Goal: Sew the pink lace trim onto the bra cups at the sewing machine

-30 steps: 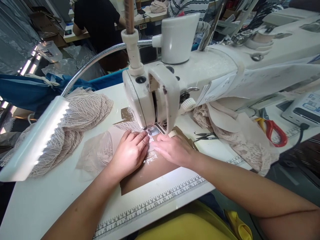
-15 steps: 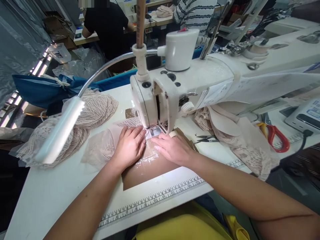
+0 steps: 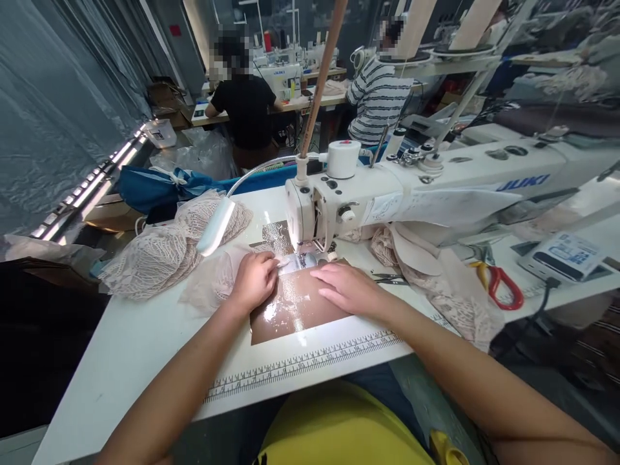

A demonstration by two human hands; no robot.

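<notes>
My left hand (image 3: 256, 279) is curled at the left of the sewing machine's needle area, its fingertips closed on a piece of sheer beige lace fabric (image 3: 213, 279). Most of that fabric spreads out to the left of the hand. My right hand (image 3: 351, 290) lies flat with its fingers stretched out on the shiny brown covering (image 3: 290, 316) in front of the needle, holding nothing. Over both hands stands the white sewing machine (image 3: 303, 210), with its presser foot (image 3: 304, 258) between them.
Stacked lace pieces (image 3: 150, 261) lie at the left beneath a lamp (image 3: 216, 226). To the right are thread snips (image 3: 390, 279), more lace fabric (image 3: 465, 310), red-handled scissors (image 3: 504, 287) and a white device (image 3: 564, 255). A printed ruler (image 3: 310, 365) runs along the front edge. Two people sit at tables behind.
The view has tipped upward and shows more of the room. My right hand has drawn away from the presser foot to the right. My left fingers, flat before, are now curled in on the lace fabric.
</notes>
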